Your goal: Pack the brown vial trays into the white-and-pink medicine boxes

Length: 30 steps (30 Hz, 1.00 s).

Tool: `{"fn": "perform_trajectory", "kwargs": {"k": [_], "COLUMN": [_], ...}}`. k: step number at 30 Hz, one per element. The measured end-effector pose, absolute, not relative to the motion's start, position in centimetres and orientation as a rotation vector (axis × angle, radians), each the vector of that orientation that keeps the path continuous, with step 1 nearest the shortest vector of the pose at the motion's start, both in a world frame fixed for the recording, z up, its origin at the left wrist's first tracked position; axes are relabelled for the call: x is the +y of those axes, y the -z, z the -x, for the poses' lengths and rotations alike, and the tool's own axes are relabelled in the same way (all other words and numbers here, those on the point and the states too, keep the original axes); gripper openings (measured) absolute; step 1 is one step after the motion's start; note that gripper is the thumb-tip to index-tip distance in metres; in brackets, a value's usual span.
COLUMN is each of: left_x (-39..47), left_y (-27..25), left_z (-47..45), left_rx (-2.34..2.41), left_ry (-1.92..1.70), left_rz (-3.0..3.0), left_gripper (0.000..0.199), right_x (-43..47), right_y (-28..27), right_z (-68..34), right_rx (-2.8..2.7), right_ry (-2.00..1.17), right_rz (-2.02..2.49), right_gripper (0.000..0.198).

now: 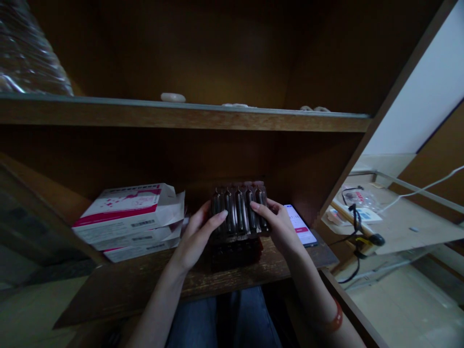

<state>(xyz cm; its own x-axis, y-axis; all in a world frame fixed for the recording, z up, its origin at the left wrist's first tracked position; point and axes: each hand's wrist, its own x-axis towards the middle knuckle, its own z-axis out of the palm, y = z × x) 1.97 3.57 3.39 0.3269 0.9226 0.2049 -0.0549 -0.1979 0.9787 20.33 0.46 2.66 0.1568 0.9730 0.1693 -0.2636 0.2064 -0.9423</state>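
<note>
A cabinet point(203, 53) surrounds the vials point(239, 210); from them, a table point(416, 212) stands at three o'clock, a worn board point(137, 280) at six, boxes point(130, 220) at nine; left hand point(197, 234) and right hand point(281, 224) clamp them over another pack point(235, 256), phone point(303, 231) at three

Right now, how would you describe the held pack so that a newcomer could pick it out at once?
Find the wooden shelf unit, then the worn ledge of its lower compartment. Above it, between the left hand and right hand, is a pack showing a row of slim, dark vials. Unlike the dark item just below, it is held at both sides.
</note>
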Motion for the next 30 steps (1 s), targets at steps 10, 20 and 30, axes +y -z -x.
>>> {"fn": "perform_trajectory", "kwargs": {"k": [10,20,30], "left_x": [2.5,2.2,2.6], "left_y": [-5.1,-5.9,-5.6], "left_z": [-0.6,-0.3,-0.1], "left_rx": [0.756,0.565,0.474], "left_ry": [-1.131,-1.292,-1.579], "left_rz": [-1.717,-2.102,-2.381], "left_gripper": [0.053,0.049,0.051], "right_x": [-0.9,-1.4,-1.6], "right_y": [-3.5,-4.2,-5.0], "right_z": [-21.9,-22.5,-23.6], "right_rx": [-1.285,-1.554,-1.221], "right_ry": [-0.971,-0.623,-1.524], "right_rz": [0.85,0.829,0.636], "right_gripper": [0.043,0.061,0.068]}}
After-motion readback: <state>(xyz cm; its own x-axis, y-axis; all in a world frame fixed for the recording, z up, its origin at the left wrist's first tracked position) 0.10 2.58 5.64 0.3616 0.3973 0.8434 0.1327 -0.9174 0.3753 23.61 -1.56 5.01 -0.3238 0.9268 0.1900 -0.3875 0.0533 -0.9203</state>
